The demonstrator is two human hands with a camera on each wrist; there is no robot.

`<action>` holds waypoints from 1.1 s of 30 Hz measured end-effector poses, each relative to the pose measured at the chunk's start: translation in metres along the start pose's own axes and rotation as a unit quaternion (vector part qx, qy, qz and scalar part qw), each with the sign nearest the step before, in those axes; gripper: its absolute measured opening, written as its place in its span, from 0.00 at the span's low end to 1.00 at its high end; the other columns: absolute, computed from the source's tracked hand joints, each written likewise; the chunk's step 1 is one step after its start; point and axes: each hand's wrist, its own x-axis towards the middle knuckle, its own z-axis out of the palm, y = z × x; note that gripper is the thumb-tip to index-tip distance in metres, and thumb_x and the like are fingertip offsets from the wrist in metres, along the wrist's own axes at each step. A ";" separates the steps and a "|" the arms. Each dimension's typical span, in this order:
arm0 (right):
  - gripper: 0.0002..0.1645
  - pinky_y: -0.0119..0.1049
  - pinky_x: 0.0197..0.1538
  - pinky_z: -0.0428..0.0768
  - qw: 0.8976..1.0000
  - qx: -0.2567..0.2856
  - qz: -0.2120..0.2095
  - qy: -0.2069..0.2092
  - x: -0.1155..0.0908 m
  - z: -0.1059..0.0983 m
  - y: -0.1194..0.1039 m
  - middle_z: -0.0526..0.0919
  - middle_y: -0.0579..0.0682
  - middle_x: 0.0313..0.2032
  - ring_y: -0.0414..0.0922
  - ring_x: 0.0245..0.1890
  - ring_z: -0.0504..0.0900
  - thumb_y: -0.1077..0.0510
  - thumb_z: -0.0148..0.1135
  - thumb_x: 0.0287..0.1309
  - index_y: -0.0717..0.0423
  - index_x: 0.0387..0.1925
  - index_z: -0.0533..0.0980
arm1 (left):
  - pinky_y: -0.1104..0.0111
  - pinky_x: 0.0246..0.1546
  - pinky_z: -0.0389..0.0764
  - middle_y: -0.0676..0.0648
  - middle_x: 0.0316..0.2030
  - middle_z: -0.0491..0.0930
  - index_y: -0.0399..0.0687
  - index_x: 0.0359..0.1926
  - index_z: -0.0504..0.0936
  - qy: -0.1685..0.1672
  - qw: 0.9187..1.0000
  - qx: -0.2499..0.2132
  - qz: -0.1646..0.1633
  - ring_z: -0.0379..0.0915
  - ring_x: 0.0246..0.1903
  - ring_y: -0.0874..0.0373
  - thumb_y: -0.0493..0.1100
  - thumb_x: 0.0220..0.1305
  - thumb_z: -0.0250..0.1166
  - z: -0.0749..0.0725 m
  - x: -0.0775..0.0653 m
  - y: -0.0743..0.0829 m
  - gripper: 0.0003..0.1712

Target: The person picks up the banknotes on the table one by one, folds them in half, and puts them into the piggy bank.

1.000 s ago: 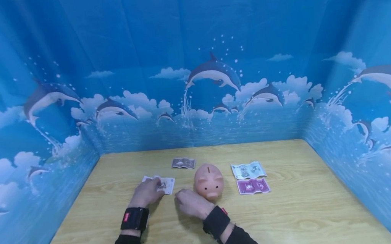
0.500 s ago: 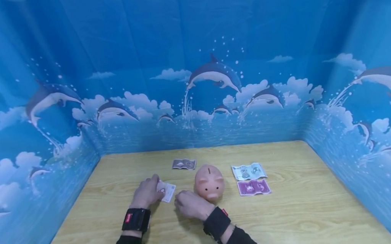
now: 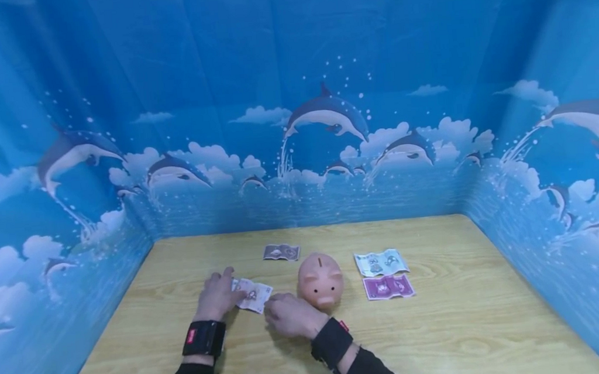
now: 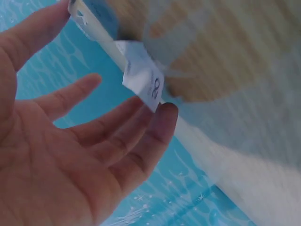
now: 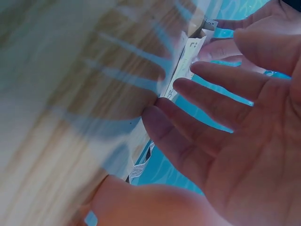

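Observation:
A pale play banknote [image 3: 253,296] lies tilted on the table between both hands, left of the pink piggy bank [image 3: 319,278]. My left hand [image 3: 216,297] is at the note's left end, fingers spread and touching its edge. In the left wrist view, a bent-up corner of the banknote [image 4: 145,77] marked 20 stands by the fingertips. My right hand [image 3: 291,315] rests on the table at the note's right end, in front of the piggy bank. In the right wrist view its fingers [image 5: 221,101] are loosely extended and grip nothing.
A dark grey banknote [image 3: 281,252] lies behind, left of the piggy bank. To its right are a light blue banknote [image 3: 381,262] and a purple banknote [image 3: 389,287]. A blue dolphin-print curtain [image 3: 238,209] encloses the wooden table [image 3: 468,314] at back and sides.
The pale banknote has slid right and nearer and turned clockwise. My left hand has shifted slightly left, leaving more of the note showing. The right hand has barely moved.

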 end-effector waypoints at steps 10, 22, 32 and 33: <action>0.06 0.32 0.50 0.77 0.998 -0.056 0.001 -0.035 -0.002 -0.002 -0.003 0.81 0.42 0.48 0.42 0.46 0.78 0.49 0.57 0.66 0.44 0.37 0.78 | 0.39 0.56 0.72 0.25 0.59 0.70 0.35 0.69 0.62 -0.046 0.998 -0.041 -0.016 0.68 0.57 0.30 0.52 0.49 0.76 -0.002 0.000 0.000 0.52; 0.10 0.29 0.45 0.78 0.999 -0.048 -0.013 -0.004 0.002 0.003 0.002 0.82 0.42 0.36 0.37 0.34 0.78 0.51 0.58 0.66 0.46 0.27 0.77 | 0.41 0.62 0.69 0.25 0.62 0.69 0.33 0.68 0.62 -0.045 0.989 -0.143 0.016 0.67 0.61 0.31 0.39 0.65 0.61 -0.006 0.003 -0.001 0.34; 0.17 0.36 0.51 0.83 0.998 0.047 0.043 0.015 0.005 0.005 0.004 0.81 0.57 0.52 0.46 0.48 0.81 0.52 0.58 0.67 0.59 0.51 0.76 | 0.62 0.39 0.80 0.32 0.52 0.77 0.40 0.68 0.65 0.000 0.977 -0.211 0.019 0.76 0.43 0.46 0.27 0.58 0.54 -0.013 0.006 0.000 0.34; 0.22 0.38 0.54 0.82 0.996 0.067 0.055 0.016 0.005 0.004 0.004 0.78 0.59 0.56 0.48 0.51 0.80 0.52 0.57 0.67 0.61 0.57 0.73 | 0.64 0.36 0.79 0.33 0.52 0.77 0.40 0.68 0.65 0.001 0.976 -0.218 0.017 0.76 0.43 0.47 0.27 0.58 0.54 -0.014 0.007 0.001 0.34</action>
